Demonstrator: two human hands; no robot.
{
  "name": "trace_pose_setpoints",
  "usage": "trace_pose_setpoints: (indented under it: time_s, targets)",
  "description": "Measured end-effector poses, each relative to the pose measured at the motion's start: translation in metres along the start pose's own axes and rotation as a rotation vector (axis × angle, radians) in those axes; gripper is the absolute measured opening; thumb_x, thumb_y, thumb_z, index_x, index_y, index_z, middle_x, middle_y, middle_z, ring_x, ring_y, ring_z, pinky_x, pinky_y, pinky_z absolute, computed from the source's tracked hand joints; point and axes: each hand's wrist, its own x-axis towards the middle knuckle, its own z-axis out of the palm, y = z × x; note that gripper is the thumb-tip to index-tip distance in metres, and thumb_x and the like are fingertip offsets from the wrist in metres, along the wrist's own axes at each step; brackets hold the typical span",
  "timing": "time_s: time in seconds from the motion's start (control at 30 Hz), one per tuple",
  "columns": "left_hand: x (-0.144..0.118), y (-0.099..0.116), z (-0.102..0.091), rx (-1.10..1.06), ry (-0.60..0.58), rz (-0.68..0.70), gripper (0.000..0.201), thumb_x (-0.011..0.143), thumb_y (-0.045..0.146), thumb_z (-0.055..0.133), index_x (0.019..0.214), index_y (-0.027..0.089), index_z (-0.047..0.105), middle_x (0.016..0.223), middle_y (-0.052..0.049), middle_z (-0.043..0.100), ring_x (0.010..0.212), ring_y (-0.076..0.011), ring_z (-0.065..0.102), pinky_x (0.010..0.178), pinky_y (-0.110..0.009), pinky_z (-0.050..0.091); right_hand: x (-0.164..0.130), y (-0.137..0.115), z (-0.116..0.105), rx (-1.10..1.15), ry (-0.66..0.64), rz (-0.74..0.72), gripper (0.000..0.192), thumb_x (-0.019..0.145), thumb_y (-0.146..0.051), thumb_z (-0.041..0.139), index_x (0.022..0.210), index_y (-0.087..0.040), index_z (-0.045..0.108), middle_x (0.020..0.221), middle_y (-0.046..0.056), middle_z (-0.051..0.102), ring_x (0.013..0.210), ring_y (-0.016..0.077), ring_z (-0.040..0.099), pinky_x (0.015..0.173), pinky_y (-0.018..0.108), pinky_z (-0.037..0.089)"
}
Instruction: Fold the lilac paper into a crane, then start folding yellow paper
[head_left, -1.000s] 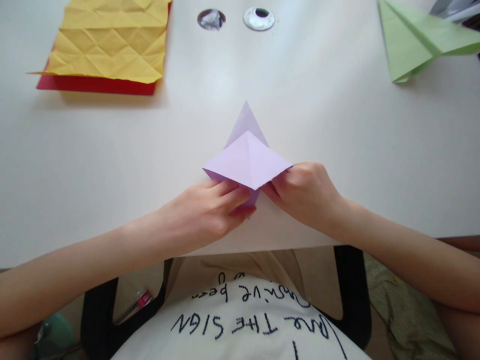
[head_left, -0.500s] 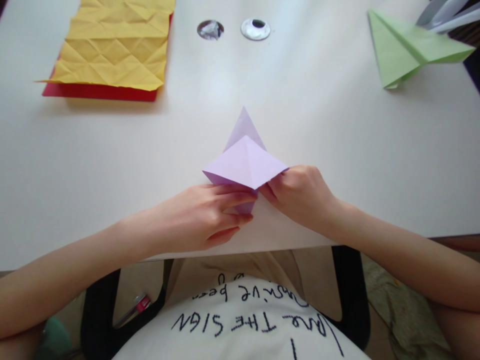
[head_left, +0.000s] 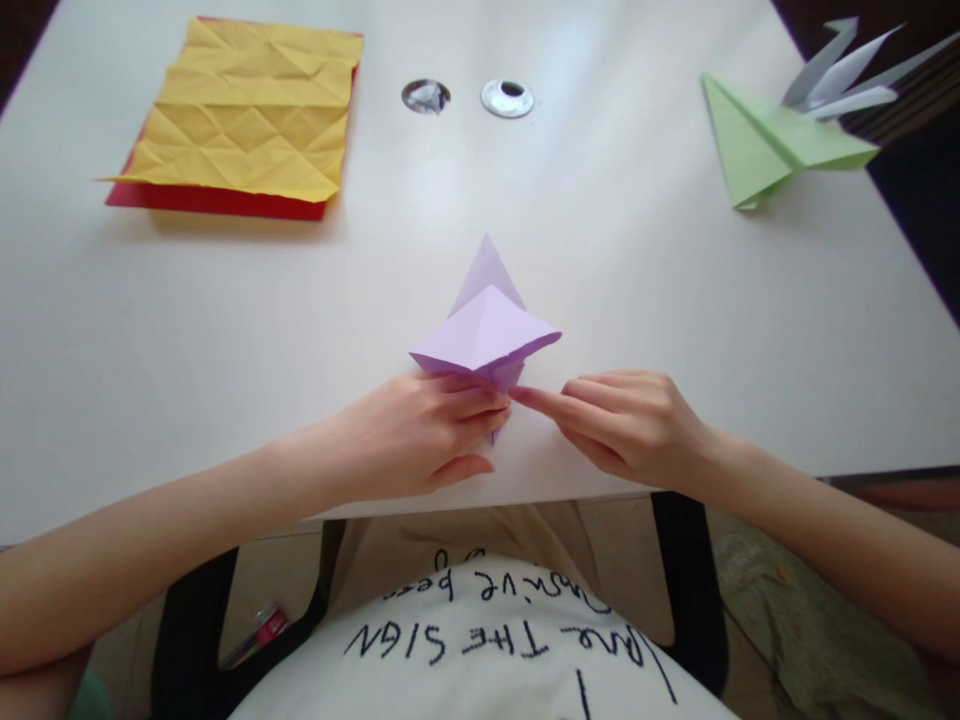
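A purple sheet of origami paper (head_left: 480, 325), partly folded, lies near the table's front edge. One point reaches away from me, and a raised diamond-shaped flap spreads to both sides. My left hand (head_left: 435, 430) presses the paper down on the table, its fingers partly under the flap and hiding the lower part. At the paper's lower right edge, my right hand (head_left: 626, 420) touches with its outstretched index fingertip. Its other fingers are bent loosely, with nothing held in them.
At the back left, a creased yellow sheet (head_left: 255, 110) rests on red paper (head_left: 225, 203). Two round holes (head_left: 426, 97) sit in the white table (head_left: 615, 250). A folded light green paper (head_left: 780, 145) and a white paper crane (head_left: 840, 80) are at the back right.
My right hand has let go of the flap's right corner and moved right and toward me, index finger now stretched out. The flap's right side has tilted. The view has shifted slightly.
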Motion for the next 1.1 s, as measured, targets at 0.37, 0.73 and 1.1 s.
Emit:
trace_pose_setpoints:
  time_s: [0.37, 0.73, 1.1]
  targets:
    - [-0.001, 0.001, 0.002, 0.074, 0.079, 0.035, 0.032, 0.088, 0.035, 0.048, 0.106, 0.013, 0.064, 0.111, -0.005, 0.066, 0.094, -0.0202, 0.063, 0.081, -0.031, 0.051, -0.008, 0.023, 0.008, -0.099, -0.130, 0.049, 0.040, 0.087, -0.011, 0.038, 0.121, -0.025, 0.054, 0.065, -0.001, 0.053, 0.059, 0.0113, 0.043, 0.057, 0.024, 0.033]
    - [-0.001, 0.004, 0.000, 0.029, 0.081, 0.009, 0.028, 0.088, 0.033, 0.048, 0.104, 0.016, 0.064, 0.110, -0.005, 0.066, 0.092, -0.0191, 0.063, 0.082, -0.030, 0.050, -0.010, 0.015, 0.006, -0.163, -0.146, 0.067, 0.039, 0.087, -0.012, 0.040, 0.121, -0.022, 0.055, 0.065, -0.001, 0.056, 0.059, 0.0119, 0.045, 0.057, 0.025, 0.034]
    - [0.017, -0.007, 0.022, -0.227, 0.385, -0.412, 0.029, 0.085, 0.023, 0.053, 0.113, 0.016, 0.053, 0.111, -0.010, 0.063, 0.101, -0.0219, 0.060, 0.084, -0.034, 0.050, -0.004, 0.006, 0.000, -0.176, -0.220, 0.061, 0.040, 0.087, -0.010, 0.042, 0.125, -0.015, 0.051, 0.069, 0.000, 0.059, 0.062, 0.0126, 0.051, 0.057, 0.026, 0.034]
